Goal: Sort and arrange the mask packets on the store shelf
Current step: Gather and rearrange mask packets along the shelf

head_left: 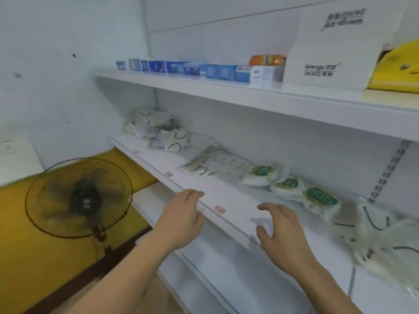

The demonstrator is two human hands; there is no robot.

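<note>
Both the left hand (181, 214) and right hand (281, 227) are hovering at the middle shelf (229, 200) edge, fingers apart, holding nothing. Mask packets (260, 175) are lying loosely scattered from centre to right; a careless sweep could be knocking them off.

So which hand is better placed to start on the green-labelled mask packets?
Probably the right. The right hand hovers open above the middle shelf, nearest the green-labelled mask packets. The left hand rests at the shelf's front edge, further from them.
</note>
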